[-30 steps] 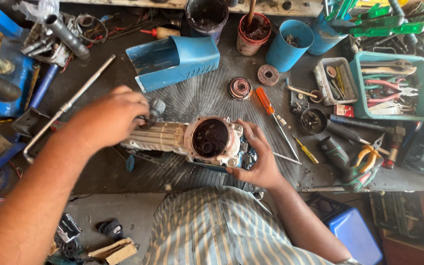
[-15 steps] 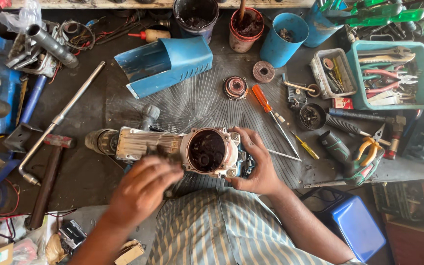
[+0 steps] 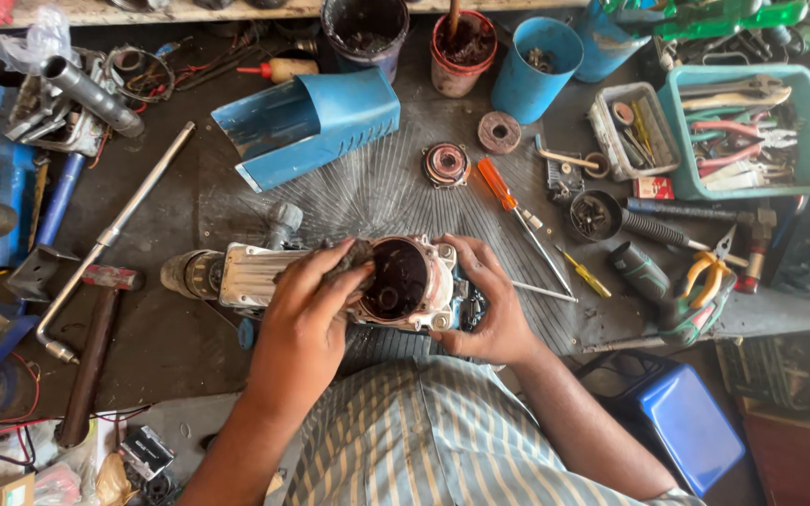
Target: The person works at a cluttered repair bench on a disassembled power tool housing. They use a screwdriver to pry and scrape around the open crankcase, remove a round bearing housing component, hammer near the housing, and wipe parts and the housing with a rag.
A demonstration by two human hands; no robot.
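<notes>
Silver cast-metal power-tool housing with a round dark opening facing up lies on its side at the near edge of the bench, right in front of the person. Left hand comes over the top of it, fingers curled together around a dark greasy wad pressed at the rim of that opening; can't tell if it's a rag or something else. Right hand is clamped on the housing's right end, fingers wrapped round the flange, thumb on top.

Stuff around it: a blue plastic cover shell sits just behind the housing toward the far edge, an orange-handled screwdriver lies to the right on the ribbed grey mat, and a small copper-wound round part is behind that. A wooden-handled hammer and long steel bar are off to the left, a teal tray of pliers at the far right corner.
</notes>
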